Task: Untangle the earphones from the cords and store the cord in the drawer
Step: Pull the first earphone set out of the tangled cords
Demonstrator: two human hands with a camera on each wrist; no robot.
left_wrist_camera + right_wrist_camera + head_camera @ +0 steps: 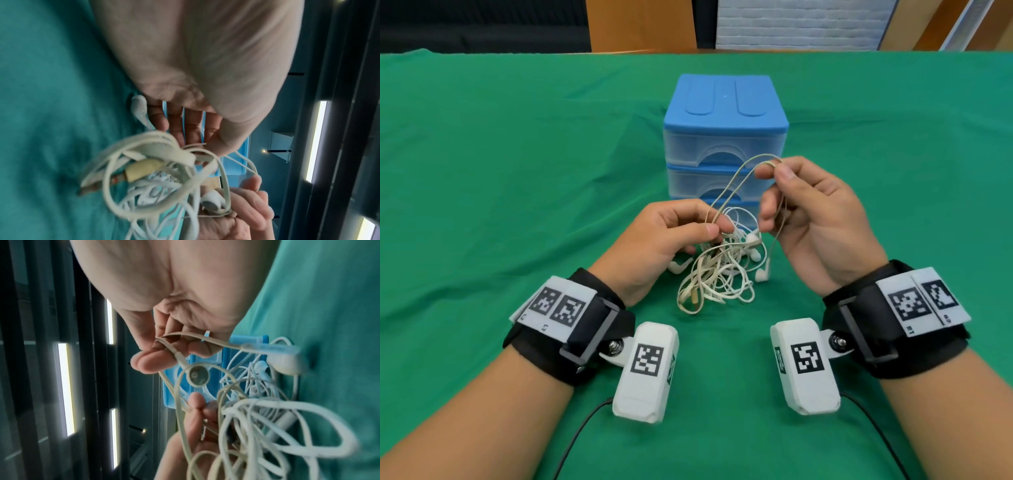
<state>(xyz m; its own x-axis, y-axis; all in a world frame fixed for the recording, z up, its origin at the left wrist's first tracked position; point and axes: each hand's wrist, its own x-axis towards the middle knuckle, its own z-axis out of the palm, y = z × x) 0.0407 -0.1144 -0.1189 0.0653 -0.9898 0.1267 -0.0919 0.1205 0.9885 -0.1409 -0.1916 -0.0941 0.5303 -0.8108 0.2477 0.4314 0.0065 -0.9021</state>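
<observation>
- My right hand (pixel 822 219), right of centre in the head view, pinches a beige strand (pixel 739 178) between thumb and forefinger and lifts it as a loop toward the upper middle of the frame.
- My left hand (pixel 667 240), just left of centre, has thumb and fingers curled round the same strand where it enters the tangle (pixel 719 274), anchoring it.
- The tangle, white earphones (pixel 762 274) knotted with beige cord, hangs below both hands in the lower middle, its bottom loops on the green cloth (pixel 482 171).
- The blue drawer unit (pixel 724 113) stands behind my hands, upper centre; every drawer I can see looks closed.
- I judge the job to be early: nothing has come free.
- To do this well, I'd keep the left hand steady and feed slack with the right, not tug, since pulling would tighten the knots.
- In the right wrist view an earbud (pixel 198 374) sits on the strand by my thumb; I'd pass buds through loops first, as bulky ends snag.
</observation>
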